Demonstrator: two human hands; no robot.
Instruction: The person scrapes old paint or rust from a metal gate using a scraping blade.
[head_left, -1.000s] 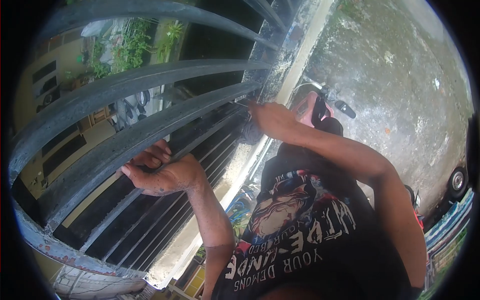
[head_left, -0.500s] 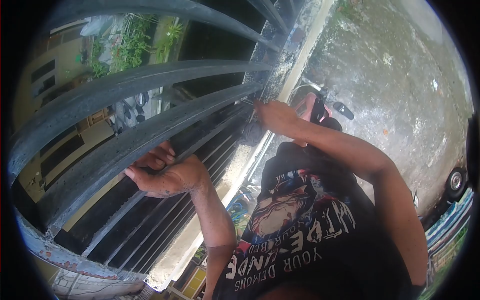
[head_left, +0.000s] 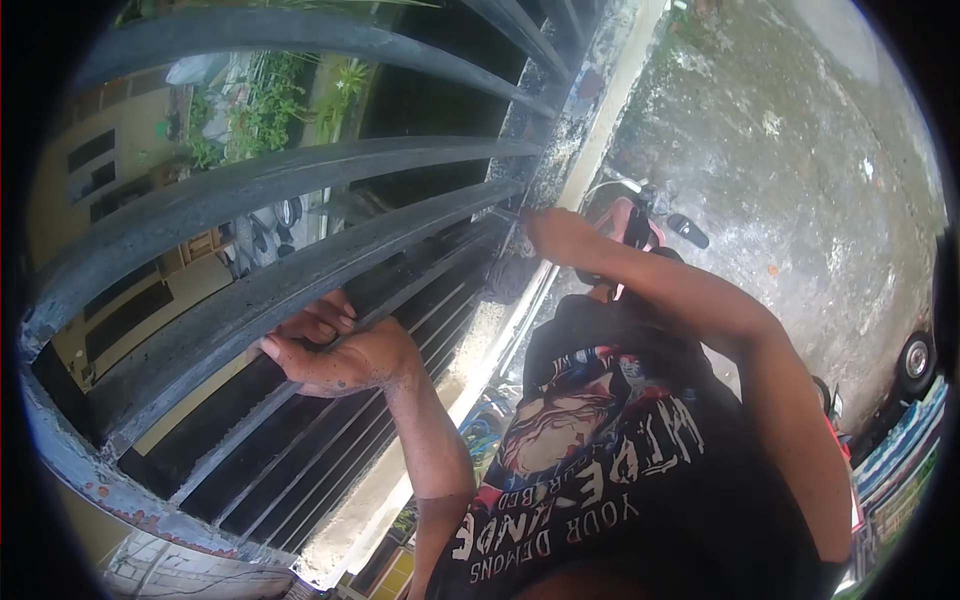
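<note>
Grey metal bars (head_left: 250, 215) of a railing run across the left half of the head view. My left hand (head_left: 345, 350) is closed, its fingers and thumb curled against one of the bars; specks of dirt mark its palm side. Near the bars' far end, beside the low wall, my right hand (head_left: 560, 236) is closed too. A thin light thing shows at its fingertips, too small to name. Just below that hand, a dark, crumpled cloth-like bundle (head_left: 512, 278) lies by the wall's edge.
A white-edged low wall (head_left: 590, 150) borders a stained concrete floor (head_left: 780, 180). On that floor lie a dark sandal (head_left: 688, 231) and a pink object (head_left: 618, 218). A wheel (head_left: 915, 362) stands at the right. Plants (head_left: 265, 110) and a building show beyond the bars.
The view has shifted slightly, so the bars sit a little lower. My right hand appears slightly further right and down; the left keeps its hold on the bar.
</note>
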